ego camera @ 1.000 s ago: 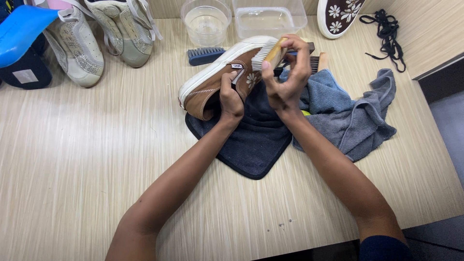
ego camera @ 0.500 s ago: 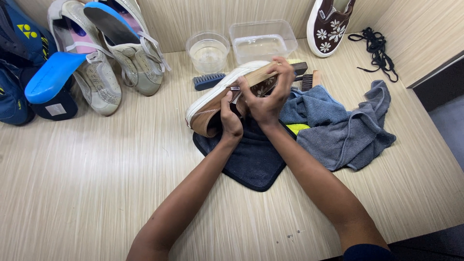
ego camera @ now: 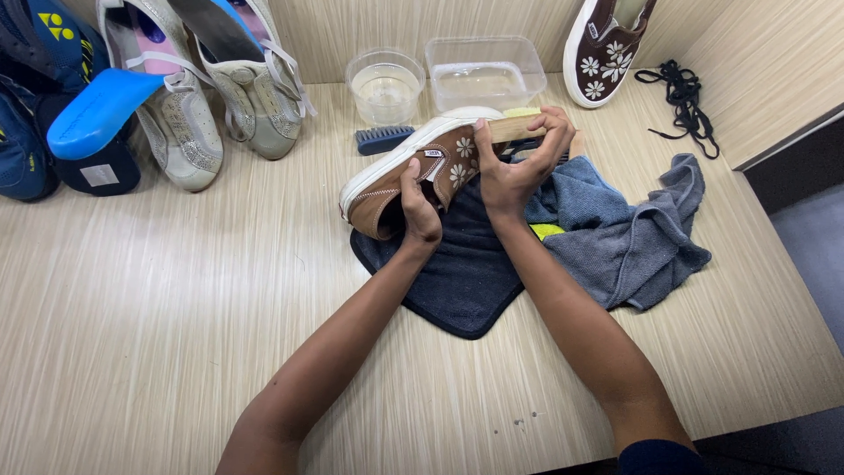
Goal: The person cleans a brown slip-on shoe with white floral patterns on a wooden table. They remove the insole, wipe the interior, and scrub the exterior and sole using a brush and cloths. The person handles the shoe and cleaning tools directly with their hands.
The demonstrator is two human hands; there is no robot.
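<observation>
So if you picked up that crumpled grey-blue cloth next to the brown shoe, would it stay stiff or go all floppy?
Probably floppy: the crumpled grey-blue cloth lies in soft folds and bunches on the pale wooden table. It likely weighs little, since it looks thin at the edges. It should not roll or slide far, because it sags flat.

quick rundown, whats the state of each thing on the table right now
brown shoe: tipped on its side, gripped by left hand
wooden brush: pressed on the shoe by right hand
dark mat: flat under the shoe
blue cloth: crumpled
round bowl: holds liquid
clear tub: open, shallow liquid
blue brush: lying unused
black laces: loose, off any shoe
</observation>
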